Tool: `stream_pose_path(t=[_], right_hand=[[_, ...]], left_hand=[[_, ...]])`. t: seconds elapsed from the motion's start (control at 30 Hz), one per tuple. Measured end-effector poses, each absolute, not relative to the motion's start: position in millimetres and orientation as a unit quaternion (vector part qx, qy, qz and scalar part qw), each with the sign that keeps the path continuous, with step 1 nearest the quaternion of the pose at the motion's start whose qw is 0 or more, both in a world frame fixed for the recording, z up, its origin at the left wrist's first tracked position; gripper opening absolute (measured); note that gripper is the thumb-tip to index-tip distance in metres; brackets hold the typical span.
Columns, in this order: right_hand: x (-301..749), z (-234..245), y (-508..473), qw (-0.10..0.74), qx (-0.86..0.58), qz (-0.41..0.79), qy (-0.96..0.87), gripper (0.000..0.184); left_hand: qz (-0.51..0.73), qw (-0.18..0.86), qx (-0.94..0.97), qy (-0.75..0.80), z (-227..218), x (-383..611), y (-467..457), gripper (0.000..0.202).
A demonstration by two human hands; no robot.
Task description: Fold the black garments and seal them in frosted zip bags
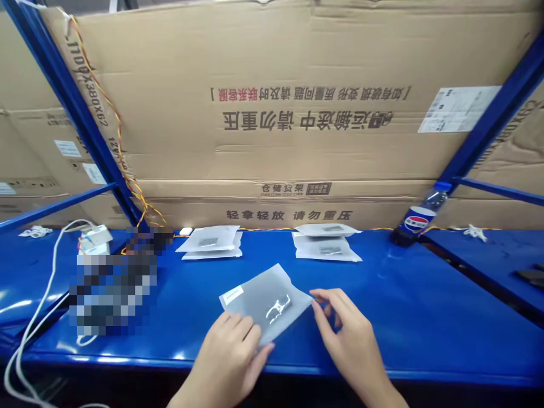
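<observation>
Frosted plastic bag (250,300) lies on blue bench (403,300), small shiny metal part (279,309) inside. Left hand (225,354) rests open on lower edge; right hand (351,340) lightly pinches right corner. Bag looks light, soft, slippery; best held by edges.

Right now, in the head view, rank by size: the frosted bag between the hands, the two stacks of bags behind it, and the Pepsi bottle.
1. Frosted plastic bag: largest, but nearest the camera, so unsure.
2. Left stack of bags and right stack of bags: they look alike, so unranked.
3. Pepsi bottle: smallest.
</observation>
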State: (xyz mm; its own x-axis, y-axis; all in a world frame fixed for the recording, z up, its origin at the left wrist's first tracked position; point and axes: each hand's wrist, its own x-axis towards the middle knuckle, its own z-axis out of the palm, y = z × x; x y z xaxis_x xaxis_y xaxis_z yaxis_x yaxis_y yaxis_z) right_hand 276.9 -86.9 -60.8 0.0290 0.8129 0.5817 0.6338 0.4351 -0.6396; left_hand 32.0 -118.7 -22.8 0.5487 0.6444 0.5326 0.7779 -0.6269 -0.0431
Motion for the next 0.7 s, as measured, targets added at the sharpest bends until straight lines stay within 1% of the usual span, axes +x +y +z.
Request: stream_pose_path(t=[0.07, 0.13, 0.23, 0.33, 0.43, 0.53, 0.6, 0.7], right_hand=[[269.9, -63.2, -95.7, 0.491, -0.547, 0.146, -0.662, 0.024], [266.2, -67.1, -102.9, 0.466, -0.553, 0.242, -0.647, 0.028], [263.1, -71.8, -108.6, 0.432, -0.541, 0.390, -0.607, 0.039], [255.8, -71.5, -107.9, 0.452, -0.539, 0.470, -0.533, 0.049], [244.9, -68.0, -99.1, 0.466, -0.531, 0.515, -0.486, 0.051], [236.8, -65.3, -82.2, 0.472, -0.520, 0.534, -0.471, 0.050], [234.1, -63.6, -69.5, 0.452, -0.519, 0.529, -0.496, 0.048], [231.6, -57.7, -55.6, 0.403, -0.511, 0.468, -0.597, 0.035]], left_hand=[[-0.211, 0.107, -0.876, -0.420, -26.1, 39.1, -109.4, 0.019], [-0.176, 0.070, -0.884, -0.428, -28.6, 44.2, -102.4, 0.017], [-0.152, 0.043, -0.889, -0.430, -29.9, 47.1, -97.2, 0.014], [-0.168, 0.026, -0.885, -0.434, -32.2, 48.7, -96.6, 0.021], [-0.245, 0.010, -0.866, -0.436, -38.3, 57.8, -101.4, 0.025], [-0.316, 0.014, -0.849, -0.423, -44.0, 74.1, -110.1, 0.028], [-0.343, 0.027, -0.846, -0.408, -45.3, 81.1, -114.0, 0.030], [-0.373, 0.023, -0.832, -0.410, -45.7, 72.3, -111.5, 0.033]])
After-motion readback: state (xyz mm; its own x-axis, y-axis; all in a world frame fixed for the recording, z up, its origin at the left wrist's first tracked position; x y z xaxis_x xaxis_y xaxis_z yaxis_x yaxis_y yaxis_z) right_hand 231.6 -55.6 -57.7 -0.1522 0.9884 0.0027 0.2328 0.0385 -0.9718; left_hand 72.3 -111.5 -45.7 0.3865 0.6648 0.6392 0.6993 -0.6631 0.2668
